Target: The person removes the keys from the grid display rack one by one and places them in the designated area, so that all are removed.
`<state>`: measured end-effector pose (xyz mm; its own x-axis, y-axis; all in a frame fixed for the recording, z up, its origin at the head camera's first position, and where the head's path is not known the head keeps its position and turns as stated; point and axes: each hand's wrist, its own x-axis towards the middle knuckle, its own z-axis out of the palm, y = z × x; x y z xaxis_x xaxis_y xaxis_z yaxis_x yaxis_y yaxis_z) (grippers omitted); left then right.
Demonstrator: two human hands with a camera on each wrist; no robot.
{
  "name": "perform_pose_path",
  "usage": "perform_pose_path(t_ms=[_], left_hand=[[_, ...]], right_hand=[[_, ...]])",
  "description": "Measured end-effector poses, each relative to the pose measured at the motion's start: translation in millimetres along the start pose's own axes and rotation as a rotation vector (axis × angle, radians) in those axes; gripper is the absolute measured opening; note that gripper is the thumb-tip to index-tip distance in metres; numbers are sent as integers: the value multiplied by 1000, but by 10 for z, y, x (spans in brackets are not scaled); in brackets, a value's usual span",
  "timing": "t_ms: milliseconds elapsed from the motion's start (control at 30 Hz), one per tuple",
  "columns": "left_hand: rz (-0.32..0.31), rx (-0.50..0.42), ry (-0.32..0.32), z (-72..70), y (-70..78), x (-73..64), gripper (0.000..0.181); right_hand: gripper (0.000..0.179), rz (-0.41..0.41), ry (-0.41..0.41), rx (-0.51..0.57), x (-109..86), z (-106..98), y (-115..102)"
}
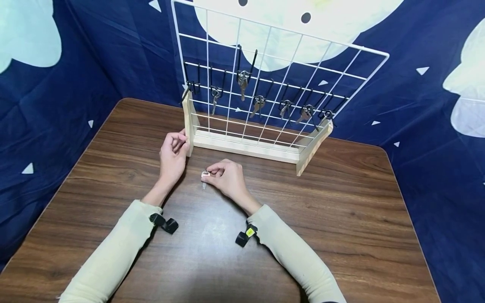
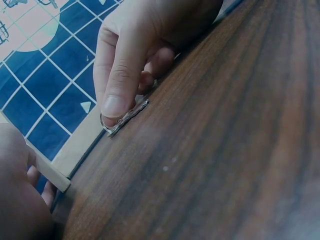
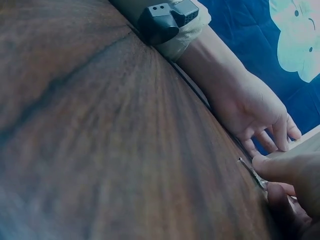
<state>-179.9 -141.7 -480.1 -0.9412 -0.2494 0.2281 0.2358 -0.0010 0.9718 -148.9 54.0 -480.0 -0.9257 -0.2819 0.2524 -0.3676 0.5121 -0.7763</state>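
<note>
Where the tabletop [image 1: 363,210] is surveyed in the head view, a white wire grid [image 1: 258,78] is held up between a left wooden foot [image 1: 188,122] and a right wooden foot [image 1: 313,145], splayed, presumably, for stability. Black hooks [image 1: 254,61] are fitted to it; hung keys [image 1: 243,85] are borne on several, suspended by the top, apparently so that the blades dangle free. One single key [image 1: 204,184], unhung, is held in front of the grid by the right hand [image 1: 229,176], its blade left exposed. The left hand [image 1: 173,158] is set against the left foot, perhaps as a steadying touch; whether the wood is pinched or merely leaned on cannot be told. Left wrist view: the key is gripped narrowly between thumb and fingers at its ring [image 2: 103,122] end, low over the wood grain, possibly for a sure purchase; contact with the tabletop cannot be confirmed. Right wrist view: the same pinch is shown, partly cropped, with the left fingers placed just beyond; a black camera unit [image 3: 160,24] is worn at the left cuff.
</note>
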Motion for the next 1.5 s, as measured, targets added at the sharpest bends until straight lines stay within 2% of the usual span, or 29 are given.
perform_pose_path(t_ms=[333, 567, 767, 1100, 1500], left_hand=[[3, -3, -3, 1, 6, -1, 12], [1, 4, 1, -3, 21, -14, 12], [3, 1, 3, -10, 12, -11, 12], [2, -3, -4, -4, 0, -5, 11], [-3, -9, 1, 2, 2, -2, 11]], right_hand=[[27, -52, 3, -7, -15, 26, 5], [27, -105, 26, -77, -35, 48, -8], [28, -82, 32, -51, -31, 52, 2], [24, 7, 88, 14, -34, 50, 14], [21, -8, 108, 56, -34, 50, 13]])
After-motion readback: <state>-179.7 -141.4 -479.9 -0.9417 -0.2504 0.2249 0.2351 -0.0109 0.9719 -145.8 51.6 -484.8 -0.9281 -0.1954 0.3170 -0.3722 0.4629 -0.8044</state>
